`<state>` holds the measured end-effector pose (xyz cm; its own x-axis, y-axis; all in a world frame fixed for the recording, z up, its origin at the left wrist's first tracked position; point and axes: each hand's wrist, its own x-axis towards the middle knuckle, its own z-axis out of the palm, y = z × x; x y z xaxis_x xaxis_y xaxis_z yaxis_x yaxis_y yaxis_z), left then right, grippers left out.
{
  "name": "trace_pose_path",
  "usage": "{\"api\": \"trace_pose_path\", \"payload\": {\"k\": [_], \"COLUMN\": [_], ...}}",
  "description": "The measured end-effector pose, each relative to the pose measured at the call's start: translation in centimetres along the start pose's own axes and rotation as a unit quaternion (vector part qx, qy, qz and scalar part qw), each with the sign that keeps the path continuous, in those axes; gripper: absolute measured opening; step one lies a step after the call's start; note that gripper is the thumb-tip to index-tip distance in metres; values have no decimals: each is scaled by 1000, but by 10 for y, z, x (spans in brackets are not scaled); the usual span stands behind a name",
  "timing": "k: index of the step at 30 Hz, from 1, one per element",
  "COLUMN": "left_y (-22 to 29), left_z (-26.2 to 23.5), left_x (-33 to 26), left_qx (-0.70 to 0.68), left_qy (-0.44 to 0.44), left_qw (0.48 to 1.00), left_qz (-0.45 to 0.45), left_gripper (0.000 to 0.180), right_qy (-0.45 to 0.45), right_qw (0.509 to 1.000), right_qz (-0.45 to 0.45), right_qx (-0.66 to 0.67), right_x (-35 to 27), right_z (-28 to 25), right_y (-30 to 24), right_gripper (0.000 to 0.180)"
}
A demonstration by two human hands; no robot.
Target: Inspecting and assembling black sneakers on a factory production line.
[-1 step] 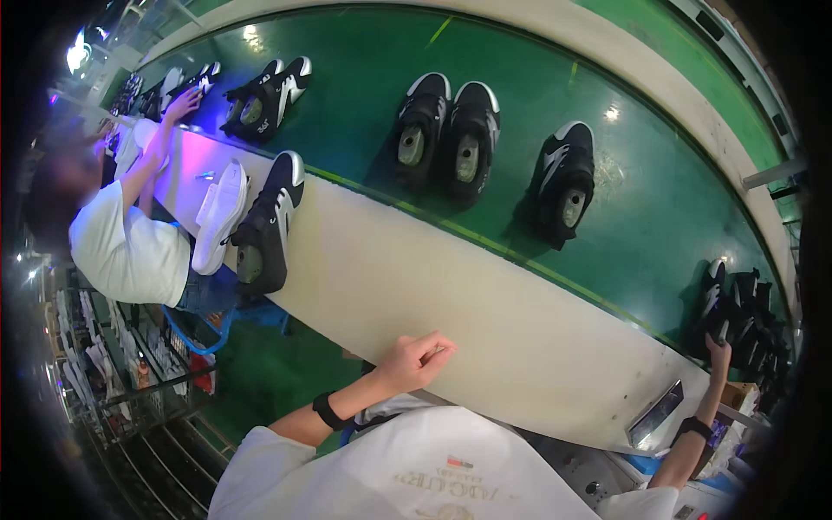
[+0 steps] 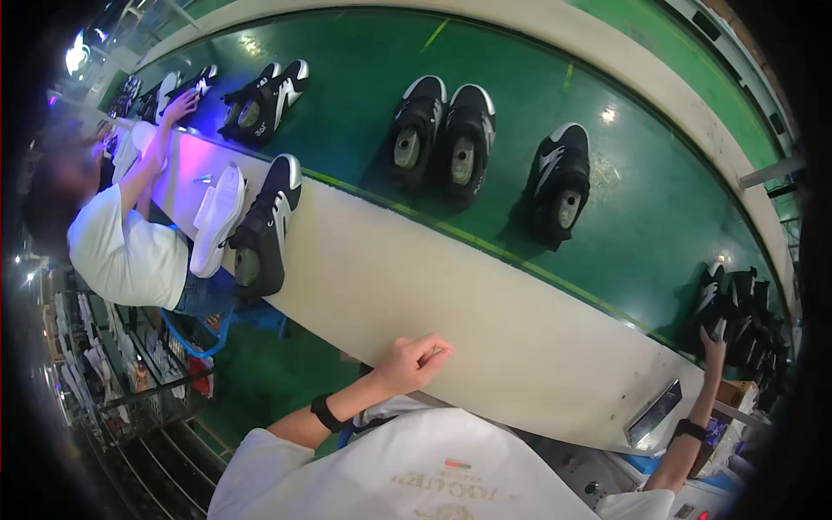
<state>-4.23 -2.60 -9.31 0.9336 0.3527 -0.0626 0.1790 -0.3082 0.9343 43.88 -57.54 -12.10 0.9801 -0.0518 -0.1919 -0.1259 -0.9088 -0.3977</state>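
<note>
Above the near edge of the pale tabletop (image 2: 451, 286), my left hand (image 2: 414, 362) is closed, its fingers curled in, with nothing visible in them. My right hand (image 2: 713, 340) reaches far right, its fingers on the heel end of a black shoe (image 2: 711, 299) with a white toe. The shoe lies on the green conveyor belt (image 2: 347, 113); the hand partly covers it. On the belt stand a pair of black shoes (image 2: 472, 147) and a single black shoe (image 2: 562, 186), with shoe lasts showing at their openings.
Left on the tabletop lie a black shoe (image 2: 267, 225) and a white sole (image 2: 218, 221). A co-worker (image 2: 126, 243) reaches to shoes at the far left. A phone-like dark device (image 2: 654, 414) lies by my right forearm. A rack (image 2: 130, 355) stands lower left; several dark shoes (image 2: 752, 312) crowd far right.
My right hand has shifted slightly forward against the black shoe. My left hand keeps its place, and the whole view has drifted a little.
</note>
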Motion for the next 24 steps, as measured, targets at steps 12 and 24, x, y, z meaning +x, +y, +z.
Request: {"api": "trace_pose_path", "payload": {"k": [12,24], "left_y": [7,69], "left_z": [11,41], "left_x": [6,22], "left_qx": [-70,4], "left_qy": [-61,-96], "left_qw": [993,993], "left_qz": [-68,61], "left_gripper": [12,65], "right_qy": [-141,-429], "right_qw": [783,854], "right_qz": [151,47], "right_qx": [586,292], "right_x": [-149,-434], "right_z": [-13,66], "right_y": [-150,-290], "right_gripper": [37,78]}}
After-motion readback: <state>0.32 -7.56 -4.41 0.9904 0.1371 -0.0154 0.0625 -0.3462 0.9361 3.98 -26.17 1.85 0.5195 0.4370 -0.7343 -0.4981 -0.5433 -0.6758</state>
